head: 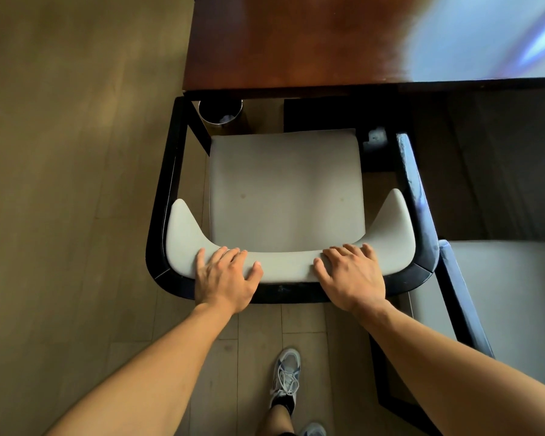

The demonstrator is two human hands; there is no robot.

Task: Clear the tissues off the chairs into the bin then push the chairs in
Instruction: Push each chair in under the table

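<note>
A chair with a black frame and a grey cushioned seat [285, 190] stands facing a dark wooden table [296, 42], its front edge just under the tabletop. No tissue lies on the seat. My left hand [225, 278] and my right hand [351, 275] both rest on top of the grey padded backrest [285, 265], fingers spread forward over the cushion and palms on the back rim. A small dark round bin [220, 112] stands under the table's left corner, with something pale inside it.
A second chair of the same kind [501, 294] stands close against the first chair's right side. Wooden floor spreads to the left. My foot in a white sneaker [286, 377] is on the floor behind the chair.
</note>
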